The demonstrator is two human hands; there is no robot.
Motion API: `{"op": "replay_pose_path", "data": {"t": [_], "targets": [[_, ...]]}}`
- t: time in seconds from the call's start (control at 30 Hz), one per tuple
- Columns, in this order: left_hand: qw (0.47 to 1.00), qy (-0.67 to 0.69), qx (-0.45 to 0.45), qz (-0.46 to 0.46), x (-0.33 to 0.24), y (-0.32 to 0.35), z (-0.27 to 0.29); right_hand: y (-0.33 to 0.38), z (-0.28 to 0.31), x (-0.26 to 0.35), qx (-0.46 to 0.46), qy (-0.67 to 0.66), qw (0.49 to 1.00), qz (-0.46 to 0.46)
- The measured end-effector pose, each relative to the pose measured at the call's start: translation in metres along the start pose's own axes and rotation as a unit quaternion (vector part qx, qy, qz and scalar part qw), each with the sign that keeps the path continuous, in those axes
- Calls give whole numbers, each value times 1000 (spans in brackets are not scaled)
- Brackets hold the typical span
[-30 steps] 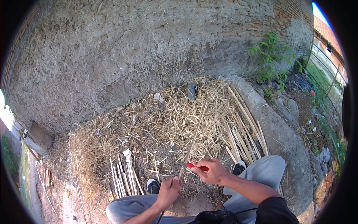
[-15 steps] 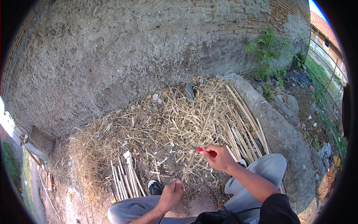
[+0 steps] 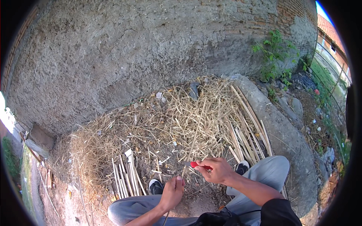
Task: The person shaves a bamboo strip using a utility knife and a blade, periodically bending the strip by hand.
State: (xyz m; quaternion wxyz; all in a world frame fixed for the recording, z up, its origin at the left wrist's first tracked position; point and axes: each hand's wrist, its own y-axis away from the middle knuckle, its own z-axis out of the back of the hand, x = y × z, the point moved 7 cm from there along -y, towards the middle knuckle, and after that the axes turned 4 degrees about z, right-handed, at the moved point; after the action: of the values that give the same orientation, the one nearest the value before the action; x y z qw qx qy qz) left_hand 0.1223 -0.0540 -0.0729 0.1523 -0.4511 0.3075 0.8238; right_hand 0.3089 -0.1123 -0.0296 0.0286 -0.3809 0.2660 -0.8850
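Note:
My right hand is closed around the red handle of a knife. The short blade points left and meets a long thin bamboo strip, just beyond my left hand. That hand pinches the strip, which slants away over the straw and also shows below my fist, between my knees. Beside my left shoe lies a bundle of pale split sticks. More long sticks lie beyond my right shoe.
Dry shavings and straw cover the ground up to a rough plastered wall. A dark grey object lies on them near the wall. A low concrete edge runs along the right, with a green plant past it.
My right hand has drawn the knife toward me and left along the strip, closer to my left hand. The left hand keeps its hold, slightly lower. The view has shifted a little.

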Motion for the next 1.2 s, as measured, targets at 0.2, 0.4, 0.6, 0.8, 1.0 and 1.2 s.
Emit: {"op": "replay_pose_path", "data": {"t": [0.2, 0.4, 0.6, 0.8, 1.0, 1.2], "targets": [[999, -32, -11, -11, 0, 4, 0, 3, -6, 1, 0, 42, 999, -13], [997, -71, 12, 14, 21, 17, -11, -8, 1, -56, 37, 59, 988, -141], [993, -92, -59, -41, -6, 4, 10, -7, 22, -50, -26, -64, 987, -147], [999, -1, -44, -25, 7, -7, 4, -5, 0, -6, -3, -71, 996, -61], [999, 25, -32, -19, 13, -4, 1, -2, -8, -4, -4, -15, 1000, -26], [994, 91, 14, 53, 14, 3, -5, 3, -13, -7, -10, 16, 1000, -12]]}}
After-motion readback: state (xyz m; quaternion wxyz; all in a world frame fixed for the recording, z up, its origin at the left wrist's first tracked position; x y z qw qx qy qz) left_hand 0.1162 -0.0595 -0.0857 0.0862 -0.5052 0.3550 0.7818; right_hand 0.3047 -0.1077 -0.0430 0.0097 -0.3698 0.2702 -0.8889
